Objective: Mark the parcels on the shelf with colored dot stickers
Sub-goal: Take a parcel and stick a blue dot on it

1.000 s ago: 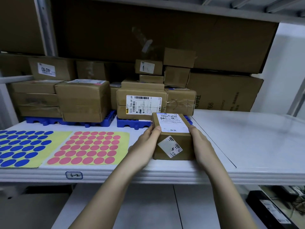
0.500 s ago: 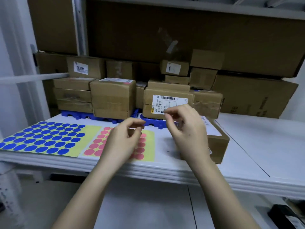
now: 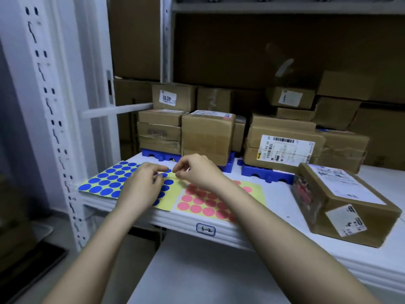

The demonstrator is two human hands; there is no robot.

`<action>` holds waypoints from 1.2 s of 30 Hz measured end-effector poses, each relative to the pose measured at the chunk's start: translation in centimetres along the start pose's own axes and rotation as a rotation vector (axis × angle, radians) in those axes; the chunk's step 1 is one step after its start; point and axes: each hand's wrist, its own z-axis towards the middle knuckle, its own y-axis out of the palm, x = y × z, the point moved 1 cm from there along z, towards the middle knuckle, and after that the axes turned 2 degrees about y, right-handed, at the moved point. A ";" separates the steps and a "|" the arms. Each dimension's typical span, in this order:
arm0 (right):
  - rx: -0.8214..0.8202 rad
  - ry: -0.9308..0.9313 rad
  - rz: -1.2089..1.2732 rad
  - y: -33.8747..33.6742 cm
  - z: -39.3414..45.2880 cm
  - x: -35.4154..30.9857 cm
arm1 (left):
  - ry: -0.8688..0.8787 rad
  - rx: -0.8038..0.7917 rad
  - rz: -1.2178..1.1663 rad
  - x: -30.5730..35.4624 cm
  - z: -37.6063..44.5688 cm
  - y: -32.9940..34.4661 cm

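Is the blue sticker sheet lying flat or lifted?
Mostly flat: the blue sheet lies on the shelf; both hands hide its right part.

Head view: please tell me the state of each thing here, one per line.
Blue dot sheet: flat on the shelf, left hand resting on it.
Pink dot sheet: flat, partly under the right forearm.
Right hand: fingers curled above the sheets; holding a sticker cannot be told.
Front parcel: lying askew at the shelf edge, untouched.
Stacked parcels: piled at the back.

hands (image 3: 166,181) on blue sticker sheet (image 3: 105,183), parcel (image 3: 346,202) aside
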 end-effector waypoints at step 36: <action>-0.126 -0.069 0.206 3.0 2.5 2.1 | 0.104 -0.275 0.237 -2.2 0.9 -0.6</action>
